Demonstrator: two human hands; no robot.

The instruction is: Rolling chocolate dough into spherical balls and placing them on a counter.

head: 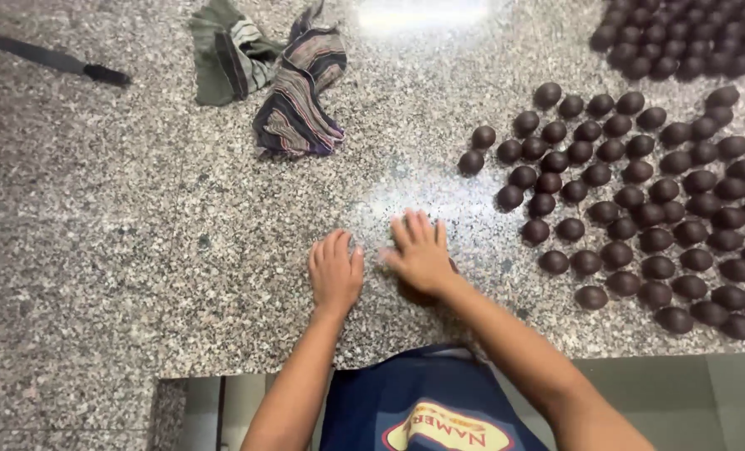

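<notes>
Many dark brown round dough balls [640, 196] already lie in rows at the right of the speckled granite table [139, 250], while both hands, left hand [335, 271] and right hand [420, 250], press flat, fingers spread, the right hand covering one more dark ball at near centre.

Both hands lie flat on the granite counter [139, 250]: the left hand [336, 271] empty, the right hand [421, 253] pressing a dark brown ball [427, 294]. Rows of brown balls [640, 209] sit right; a striped cloth [293, 92] and knife [59, 60] lie beyond.

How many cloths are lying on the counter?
2: a greenish striped cloth at the top, and a dark striped cloth touching its right side.
</notes>
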